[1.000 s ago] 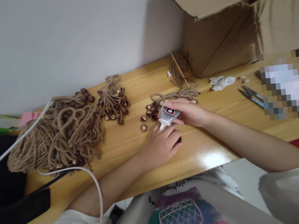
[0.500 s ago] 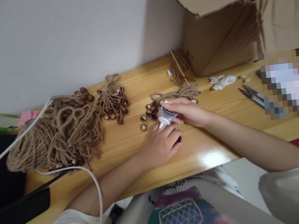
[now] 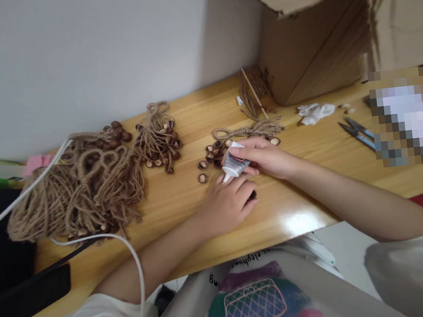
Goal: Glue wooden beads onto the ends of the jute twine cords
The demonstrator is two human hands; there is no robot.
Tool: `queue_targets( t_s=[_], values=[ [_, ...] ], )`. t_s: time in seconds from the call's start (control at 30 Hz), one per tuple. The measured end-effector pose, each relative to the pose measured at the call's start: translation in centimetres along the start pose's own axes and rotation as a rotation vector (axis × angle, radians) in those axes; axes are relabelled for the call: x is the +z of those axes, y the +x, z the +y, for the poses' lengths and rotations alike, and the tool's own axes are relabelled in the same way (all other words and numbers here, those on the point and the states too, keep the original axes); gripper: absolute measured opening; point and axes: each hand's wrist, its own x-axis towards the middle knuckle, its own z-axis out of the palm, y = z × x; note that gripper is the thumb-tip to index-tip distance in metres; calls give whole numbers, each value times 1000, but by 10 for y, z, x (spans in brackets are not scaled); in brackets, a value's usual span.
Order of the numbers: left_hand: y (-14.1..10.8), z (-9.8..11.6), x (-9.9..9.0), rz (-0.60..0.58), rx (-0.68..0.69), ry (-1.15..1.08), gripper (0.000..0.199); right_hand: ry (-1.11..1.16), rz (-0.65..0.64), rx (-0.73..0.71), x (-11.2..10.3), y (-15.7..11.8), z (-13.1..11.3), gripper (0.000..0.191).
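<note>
Between the thumb and fingers of my right hand [image 3: 266,156] is a white and grey tube [image 3: 235,163], its nozzle pointing down and left over the fingers of my left hand [image 3: 227,205]. My left hand rests on the wooden table [image 3: 191,254] with its fingers bent round; a dark nut shell [image 3: 252,194] shows at its fingertips, partly hidden. Behind the hands lie several brown nut shell halves [image 3: 214,150], some hidden by the tube. A looped twine bundle [image 3: 237,131] lies just beyond them.
Left are a large twine pile [image 3: 64,199], a smaller twine bundle with shells [image 3: 160,138] and a white cable [image 3: 138,267]. At the right are a cardboard box [image 3: 309,52], crumpled tissue [image 3: 315,113] and pliers [image 3: 358,133]. A thin stick [image 3: 254,92] lies at the back.
The view has shifted very slightly. Both hands and the tube hold almost the same place, the tube's nozzle a touch further left.
</note>
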Motion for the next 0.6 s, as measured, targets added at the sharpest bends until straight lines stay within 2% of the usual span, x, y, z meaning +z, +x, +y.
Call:
queue_targets(
  t_s=[0.6],
  values=[
    [-2, 1, 2, -25, -31, 46, 23, -190, -53, -17, 3, -6, -10, 34]
  ],
)
